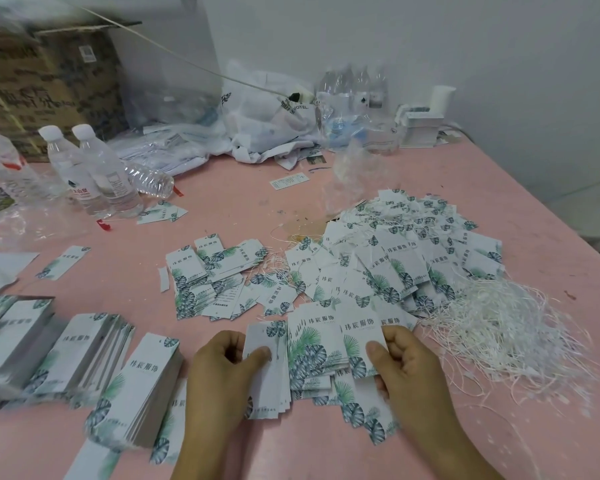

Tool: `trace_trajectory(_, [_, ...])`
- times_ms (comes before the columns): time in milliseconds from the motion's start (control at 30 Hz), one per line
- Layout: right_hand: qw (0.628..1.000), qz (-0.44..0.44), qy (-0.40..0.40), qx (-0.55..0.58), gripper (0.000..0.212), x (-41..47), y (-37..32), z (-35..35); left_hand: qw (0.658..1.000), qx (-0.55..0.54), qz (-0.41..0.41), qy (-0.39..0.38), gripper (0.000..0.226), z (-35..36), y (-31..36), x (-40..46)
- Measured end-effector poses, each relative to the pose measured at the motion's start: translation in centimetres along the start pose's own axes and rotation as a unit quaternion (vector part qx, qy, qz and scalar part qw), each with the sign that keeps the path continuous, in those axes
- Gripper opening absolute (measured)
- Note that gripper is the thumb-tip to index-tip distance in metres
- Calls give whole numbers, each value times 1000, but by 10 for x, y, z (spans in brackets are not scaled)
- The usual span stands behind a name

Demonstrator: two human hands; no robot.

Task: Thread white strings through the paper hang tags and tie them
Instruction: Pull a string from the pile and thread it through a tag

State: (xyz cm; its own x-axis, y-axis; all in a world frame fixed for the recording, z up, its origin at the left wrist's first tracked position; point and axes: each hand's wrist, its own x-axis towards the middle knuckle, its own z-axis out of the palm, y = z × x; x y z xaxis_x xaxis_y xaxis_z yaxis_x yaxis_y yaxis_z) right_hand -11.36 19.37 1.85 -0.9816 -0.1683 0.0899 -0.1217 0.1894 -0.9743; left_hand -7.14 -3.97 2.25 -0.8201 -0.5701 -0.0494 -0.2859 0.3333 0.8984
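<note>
On top of the pink table [222, 188]: covered with paper tags, string, bottles and bags.
Big tag pile [406, 261]: far right of the middle, heaped up, with white strings poking out all through it; looks like the finished lot, threaded and maybe tied, though knots too small to see.
Loose white strings [506, 327]: a fluffy tangle just beside the big pile, on the right; plenty left to use.
Neat tag stacks [94, 362]: near left, standing in tidy blocks, no strings showing; still waiting, by the look of it.
Small tag spread [208, 278]: middle of the table, fanned out flat, a few thin strings near its right edge.
Water bottles [94, 171]: far left, two upright with white caps, one lying down behind them.
Left hand [222, 372]: fingers curled, thumb on top, gripping a little bunch of tags [271, 375] near the front edge.
Right hand [406, 368]: thumb and fingers pinching one tag [357, 341] by its lower corner, next to the bunch.
String in either hand: none to be seen.
How far along: a good heap done, many stacks not started; next tag picked out but not yet threaded.
</note>
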Motion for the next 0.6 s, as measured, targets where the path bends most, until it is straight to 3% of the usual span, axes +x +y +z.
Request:
trace_trajectory(300, [1000,16,9,8,14,0,2,-1,998,-46,-25,-20,28,-6,1,4])
trace_trajectory(467, [997,43,18,63,19,-2,-5,-2,960,-259,-92,-55,36,-11,15,-7])
trace_trajectory(600, [993,60,-5,103,18,-9,-17,3,928,-340,-83,-128,18,9,36,-28])
